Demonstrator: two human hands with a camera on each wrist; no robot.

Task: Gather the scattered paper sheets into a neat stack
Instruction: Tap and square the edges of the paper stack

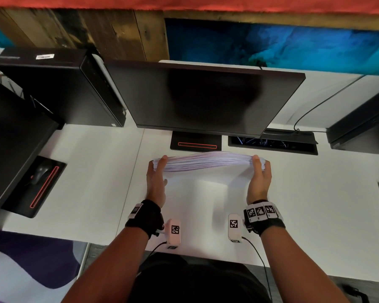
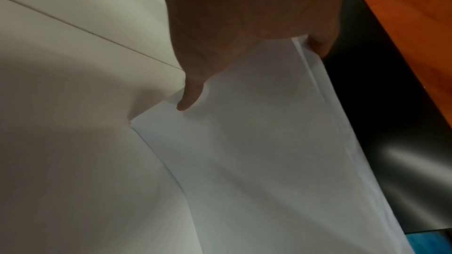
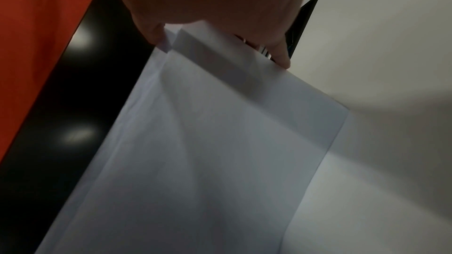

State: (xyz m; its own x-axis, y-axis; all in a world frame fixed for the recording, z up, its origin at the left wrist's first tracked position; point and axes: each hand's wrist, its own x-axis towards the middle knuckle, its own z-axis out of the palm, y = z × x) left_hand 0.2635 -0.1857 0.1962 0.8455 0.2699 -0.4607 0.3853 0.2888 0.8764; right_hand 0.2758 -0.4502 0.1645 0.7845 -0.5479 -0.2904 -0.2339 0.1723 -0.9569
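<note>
Head view shows your white desk [image 1: 293,193] with the dark monitor [image 1: 206,95] at its back, and just before the monitor's base the stack of paper sheets [image 1: 210,160] standing on edge. Your left hand [image 1: 155,178] and right hand [image 1: 259,178] each clasp one end, fingers curled over it.
</note>
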